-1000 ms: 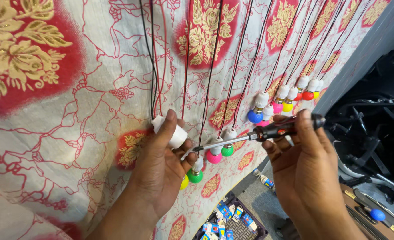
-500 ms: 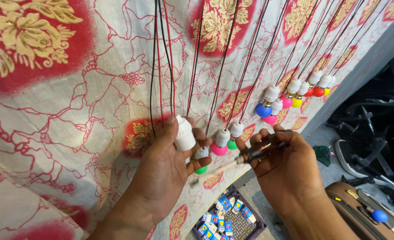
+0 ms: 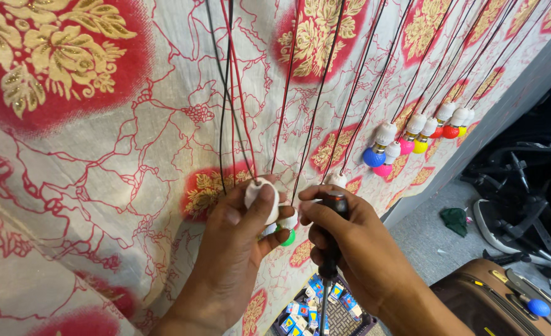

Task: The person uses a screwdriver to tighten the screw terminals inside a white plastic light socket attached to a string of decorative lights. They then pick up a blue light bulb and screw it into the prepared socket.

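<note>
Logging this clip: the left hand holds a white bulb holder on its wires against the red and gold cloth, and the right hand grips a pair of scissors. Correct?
Not quite. In the head view the right hand grips a dark-handled screwdriver, not scissors. The left hand does hold the white bulb holder against the cloth.

Makeshift lighting workshop: wired coloured bulbs (image 3: 392, 149) against patterned cloth (image 3: 101, 155), crate of boxes (image 3: 325, 311).

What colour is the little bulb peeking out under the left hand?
Green bulb, below the left hand; head view.
</note>
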